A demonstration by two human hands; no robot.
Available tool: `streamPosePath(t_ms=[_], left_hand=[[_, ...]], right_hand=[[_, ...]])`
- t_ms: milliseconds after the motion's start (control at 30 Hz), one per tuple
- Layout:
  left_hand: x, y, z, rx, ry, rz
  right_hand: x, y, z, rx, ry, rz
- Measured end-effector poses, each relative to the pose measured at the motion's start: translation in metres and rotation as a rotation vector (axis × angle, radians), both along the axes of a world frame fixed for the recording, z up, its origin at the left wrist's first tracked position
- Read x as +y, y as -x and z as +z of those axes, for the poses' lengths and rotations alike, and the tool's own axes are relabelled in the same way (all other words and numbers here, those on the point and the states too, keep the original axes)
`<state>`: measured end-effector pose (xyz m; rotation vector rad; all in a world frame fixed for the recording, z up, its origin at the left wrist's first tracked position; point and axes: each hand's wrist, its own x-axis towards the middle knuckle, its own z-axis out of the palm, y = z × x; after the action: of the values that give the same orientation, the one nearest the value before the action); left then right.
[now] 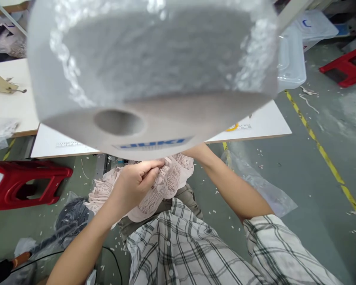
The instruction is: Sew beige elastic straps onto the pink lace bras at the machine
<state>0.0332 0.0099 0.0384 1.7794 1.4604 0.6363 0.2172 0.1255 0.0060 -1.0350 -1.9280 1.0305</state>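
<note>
Close to the camera, the grey head of a JUKI sewing machine (172,122) covers the upper middle of the view. Below its edge my left hand (135,182) is closed, thumb and forefinger pinching pale pink lace fabric (157,196). The lace lies bunched over my lap, with gathered folds spilling out to the left of that hand. Only the wrist and the back part of my right hand (194,151) show, near the right end of the lace. The machine head hides its fingers, and I cannot see what they touch.
The white table (273,122) runs behind the machine. A red stool (26,184) stands at left, another red stool (348,65) at far right. Clear plastic bins (290,55) stand at upper right. Plastic bags (255,186) and scraps lie on the floor; a black cable (115,257) runs at lower left.
</note>
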Motion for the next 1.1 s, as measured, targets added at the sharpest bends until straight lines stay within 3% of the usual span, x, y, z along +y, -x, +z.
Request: streamPosePath(t_ms=[533, 800, 1100], left_hand=[[0.002, 0.001, 0.001, 0.064, -0.021, -0.017], [-0.008, 0.01, -0.004, 0.235, -0.212, -0.006], [-0.015, 0.015, -0.013, 0.22, -0.331, 0.115]], right_hand=[[0.003, -0.003, -0.007, 0.181, 0.013, 0.088], [0.005, 0.005, -0.01, 0.237, -0.024, 0.09], [-0.001, 0.01, -0.011, 0.254, -0.004, 0.025]])
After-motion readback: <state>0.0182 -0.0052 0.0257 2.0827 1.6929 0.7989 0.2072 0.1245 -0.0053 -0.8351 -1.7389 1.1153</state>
